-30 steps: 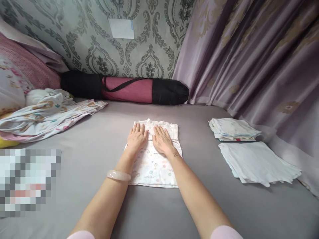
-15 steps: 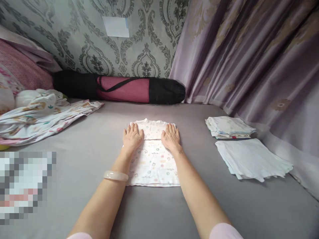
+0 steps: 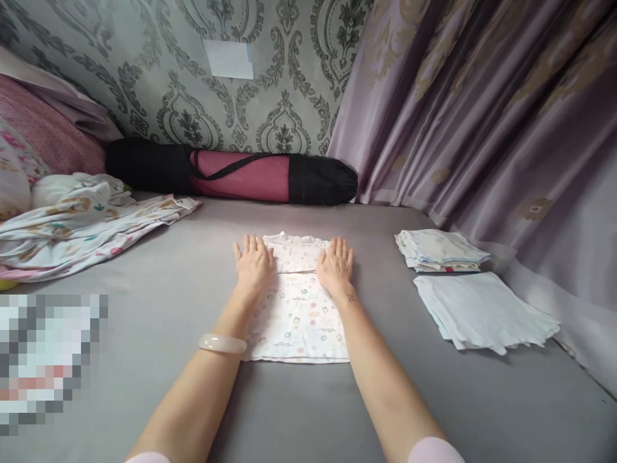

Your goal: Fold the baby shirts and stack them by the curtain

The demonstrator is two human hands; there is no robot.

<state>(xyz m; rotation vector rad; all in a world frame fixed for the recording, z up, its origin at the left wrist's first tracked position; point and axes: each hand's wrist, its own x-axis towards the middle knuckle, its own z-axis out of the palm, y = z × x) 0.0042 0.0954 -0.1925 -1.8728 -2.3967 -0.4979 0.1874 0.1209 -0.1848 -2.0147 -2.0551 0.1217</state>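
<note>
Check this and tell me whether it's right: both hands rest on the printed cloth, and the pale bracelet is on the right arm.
Not quite: the arm is wrong. The head view shows the pale bracelet on the left arm. The rest is right: the left hand and the right hand both rest on the printed cloth.

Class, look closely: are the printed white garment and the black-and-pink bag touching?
Apart. In the head view, gray sheet shows between the printed white garment and the black-and-pink bag.
</note>
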